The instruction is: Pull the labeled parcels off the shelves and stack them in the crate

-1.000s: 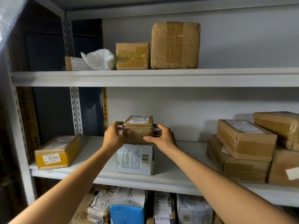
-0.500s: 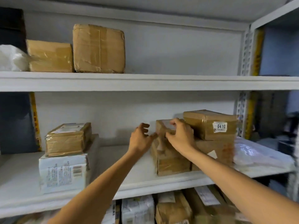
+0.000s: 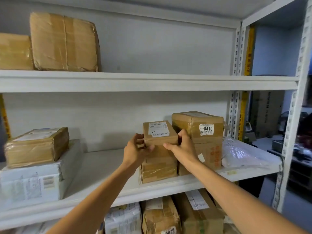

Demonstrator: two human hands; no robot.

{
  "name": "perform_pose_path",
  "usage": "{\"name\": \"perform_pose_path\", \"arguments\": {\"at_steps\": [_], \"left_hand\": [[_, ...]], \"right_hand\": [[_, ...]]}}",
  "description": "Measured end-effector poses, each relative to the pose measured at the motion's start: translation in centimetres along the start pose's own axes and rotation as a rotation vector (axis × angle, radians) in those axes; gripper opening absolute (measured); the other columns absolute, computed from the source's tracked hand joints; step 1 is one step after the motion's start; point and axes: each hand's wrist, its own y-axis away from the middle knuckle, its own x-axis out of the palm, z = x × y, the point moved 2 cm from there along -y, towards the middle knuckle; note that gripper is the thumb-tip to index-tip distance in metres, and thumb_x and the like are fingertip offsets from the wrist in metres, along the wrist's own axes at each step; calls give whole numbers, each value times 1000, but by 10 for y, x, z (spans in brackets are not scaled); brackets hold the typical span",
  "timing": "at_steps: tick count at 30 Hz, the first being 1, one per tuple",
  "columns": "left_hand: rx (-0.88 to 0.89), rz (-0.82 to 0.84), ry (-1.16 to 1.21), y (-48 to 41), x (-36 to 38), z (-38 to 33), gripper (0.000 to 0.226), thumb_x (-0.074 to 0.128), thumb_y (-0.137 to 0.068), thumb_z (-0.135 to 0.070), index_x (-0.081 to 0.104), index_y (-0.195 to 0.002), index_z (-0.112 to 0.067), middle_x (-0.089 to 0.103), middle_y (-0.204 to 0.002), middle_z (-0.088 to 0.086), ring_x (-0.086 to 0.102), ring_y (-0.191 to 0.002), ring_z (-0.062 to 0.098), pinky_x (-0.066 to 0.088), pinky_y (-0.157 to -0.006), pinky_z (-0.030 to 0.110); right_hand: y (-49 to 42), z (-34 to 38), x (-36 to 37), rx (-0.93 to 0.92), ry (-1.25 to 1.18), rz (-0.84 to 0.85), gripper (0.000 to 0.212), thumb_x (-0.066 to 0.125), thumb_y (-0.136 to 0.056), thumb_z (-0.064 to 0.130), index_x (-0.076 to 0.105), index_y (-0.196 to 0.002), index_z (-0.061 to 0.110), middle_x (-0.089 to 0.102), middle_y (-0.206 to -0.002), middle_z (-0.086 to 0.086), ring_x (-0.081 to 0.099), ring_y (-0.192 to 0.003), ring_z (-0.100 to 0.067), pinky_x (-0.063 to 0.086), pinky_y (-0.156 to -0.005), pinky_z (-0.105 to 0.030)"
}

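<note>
A small brown parcel (image 3: 159, 133) with a white shipping label on top sits on a lower brown box (image 3: 158, 168) on the middle shelf (image 3: 101, 166). My left hand (image 3: 135, 150) grips its left end and my right hand (image 3: 183, 146) grips its right end, thumbs across the front. Right beside it stands a taped parcel marked 0410 (image 3: 198, 126) on another brown box (image 3: 208, 155). At the left, a taped brown parcel (image 3: 36, 146) with a label lies on a white box (image 3: 32, 181). No crate is in view.
Two large taped boxes (image 3: 64, 43) stand on the top shelf at left. A bubble-wrap mailer (image 3: 239, 153) lies at the shelf's right end. More parcels, one marked 0038 (image 3: 160, 217), fill the bottom shelf. White slotted uprights (image 3: 236, 53) frame the right side.
My view swung right from the left stack to the right stack. Both hands left the taped parcel on the white box and now hold the small labeled parcel, which has tipped to show its label.
</note>
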Motion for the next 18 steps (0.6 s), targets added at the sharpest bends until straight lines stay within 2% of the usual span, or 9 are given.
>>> {"name": "perform_pose_path", "arguments": {"at_steps": [2,4,6,7,9,12,15,18], "left_hand": [[0,15,125,14,-10,2,44,85,-73,-25,62,-109,-16,67,-101,-5,67,-91,14,58,-72,29],[-12,29,230,28,-17,-1,53,86,-68,-34,61,-107,-8,69,-103,-1,69,-88,14,56,-68,27],[-23,35,334,37,-20,-3,44,80,-72,-23,57,-100,1,72,-99,1,70,-82,14,53,-61,23],[-30,40,369,41,-20,-2,35,77,-76,-16,55,-96,2,73,-98,0,70,-82,15,53,-60,23],[-26,53,390,49,-24,0,28,75,-78,-3,51,-92,-2,74,-103,1,69,-90,19,52,-62,24],[41,79,393,61,-32,3,40,77,-71,7,48,-99,2,71,-115,6,68,-103,21,54,-68,24],[88,95,406,69,-36,-2,53,70,-72,18,51,-118,-2,71,-116,4,68,-106,16,56,-72,24],[121,95,402,72,-39,-4,64,72,-69,18,53,-124,-7,71,-117,2,67,-109,15,56,-78,25]], "right_hand": [[8,-5,0,15,-84,1,39,80,-76,19,50,-100,11,65,-98,4,62,-92,-10,51,-79,-26],[16,-9,-2,60,-164,34,53,86,-70,19,53,-111,14,65,-108,3,61,-104,-14,50,-89,-29],[22,-11,-1,91,-206,83,78,88,-66,20,49,-133,19,61,-125,4,54,-119,-15,44,-103,-35],[26,-9,0,87,-210,110,82,88,-66,21,48,-137,20,59,-129,6,50,-124,-15,41,-107,-37],[34,-7,0,61,-182,123,75,89,-65,21,54,-131,21,59,-129,7,49,-126,-15,40,-108,-40],[47,-5,-2,11,-154,132,57,89,-63,13,52,-105,23,67,-113,6,58,-112,-15,47,-100,-44],[53,-2,-5,-19,-159,124,60,90,-59,7,47,-98,23,68,-110,5,60,-109,-14,51,-97,-44],[56,2,-8,-38,-157,124,65,92,-56,8,47,-100,21,67,-113,4,59,-112,-14,51,-97,-44]]}}
